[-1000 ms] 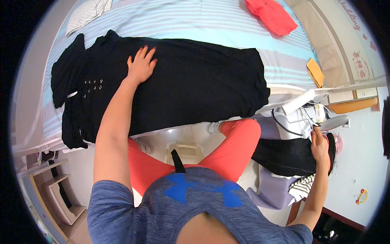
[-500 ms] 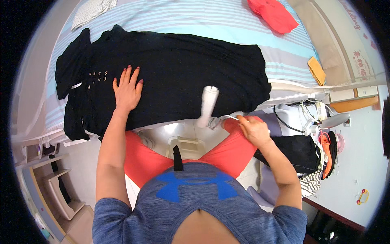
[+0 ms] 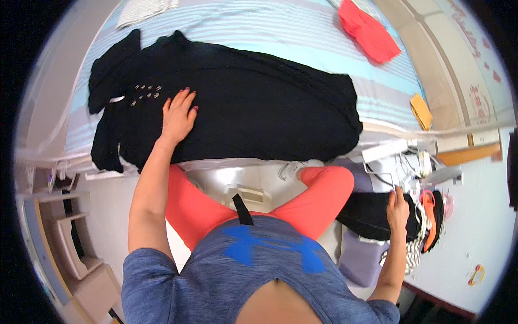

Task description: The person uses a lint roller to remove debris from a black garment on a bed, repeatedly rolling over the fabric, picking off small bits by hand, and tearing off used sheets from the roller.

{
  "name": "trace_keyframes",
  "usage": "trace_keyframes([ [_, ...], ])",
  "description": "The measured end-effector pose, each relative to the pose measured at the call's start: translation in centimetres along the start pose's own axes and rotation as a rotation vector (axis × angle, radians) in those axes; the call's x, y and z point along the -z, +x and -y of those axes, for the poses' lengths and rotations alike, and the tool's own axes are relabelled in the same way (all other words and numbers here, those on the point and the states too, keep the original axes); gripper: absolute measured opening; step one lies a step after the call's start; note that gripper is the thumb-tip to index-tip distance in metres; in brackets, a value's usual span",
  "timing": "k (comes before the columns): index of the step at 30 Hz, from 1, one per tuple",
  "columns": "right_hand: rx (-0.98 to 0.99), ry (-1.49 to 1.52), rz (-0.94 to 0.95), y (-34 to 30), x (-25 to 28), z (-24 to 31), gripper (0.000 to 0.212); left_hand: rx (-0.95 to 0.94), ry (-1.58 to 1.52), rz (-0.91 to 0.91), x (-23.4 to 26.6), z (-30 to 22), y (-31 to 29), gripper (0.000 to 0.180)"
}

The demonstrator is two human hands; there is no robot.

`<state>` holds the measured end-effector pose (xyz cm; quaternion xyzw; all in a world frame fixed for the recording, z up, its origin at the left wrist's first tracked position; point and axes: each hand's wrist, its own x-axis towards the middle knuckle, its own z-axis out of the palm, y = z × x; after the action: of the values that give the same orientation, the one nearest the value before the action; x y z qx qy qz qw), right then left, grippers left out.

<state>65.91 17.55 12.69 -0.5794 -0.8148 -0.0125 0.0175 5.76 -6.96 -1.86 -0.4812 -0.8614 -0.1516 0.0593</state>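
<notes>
A long black dress (image 3: 259,108) with short sleeves and small metal rings at its chest lies spread along the bed's near edge. On it rests my left hand (image 3: 179,117), flat with the fingers apart, just right of the rings. Out to the right, off the bed, my right hand (image 3: 398,209) is closed on the thin handle of a white lint roller (image 3: 385,150). The roller is held apart from the dress, over the clutter beside the bed.
The bed (image 3: 302,46) has a striped sheet. A red cloth (image 3: 369,32), a yellow folded cloth (image 3: 421,112) and a white patterned cloth (image 3: 143,12) lie on it. Folded black clothing (image 3: 372,216) and cables are at the right. A stool (image 3: 248,198) stands between my legs.
My right hand has carried the lint roller rightward, away from the dress's lower edge to beyond the bed's side. My left hand stays flat on the dress. The view has shifted slightly.
</notes>
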Motion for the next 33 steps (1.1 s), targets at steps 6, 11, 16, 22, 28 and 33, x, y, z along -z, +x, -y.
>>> trace_keyframes([
  [6,0.308,0.583,0.007,-0.6,-3.0,5.2,0.031,-0.001,-0.104,-0.389,4.5,-0.5,-6.1,0.037],
  [11,0.711,0.619,0.458,1.3,-1.0,29.1,0.029,0.624,-0.171,-0.732,5.4,4.3,-15.2,0.026],
  [16,1.035,0.468,0.646,0.7,-3.8,48.3,0.029,1.066,-0.463,-0.883,2.7,11.3,-20.2,0.029],
  [22,1.145,0.327,0.563,-2.5,-5.5,61.8,0.031,1.231,-0.558,-0.897,4.0,17.4,-17.5,0.055],
  [28,1.213,0.372,0.487,-4.3,-5.8,67.2,0.032,1.296,-0.731,-0.738,2.8,24.1,-18.8,0.042],
  [33,1.416,0.533,0.255,-3.9,-4.5,67.9,0.026,1.304,-0.758,-0.779,7.0,26.8,-20.2,0.022],
])
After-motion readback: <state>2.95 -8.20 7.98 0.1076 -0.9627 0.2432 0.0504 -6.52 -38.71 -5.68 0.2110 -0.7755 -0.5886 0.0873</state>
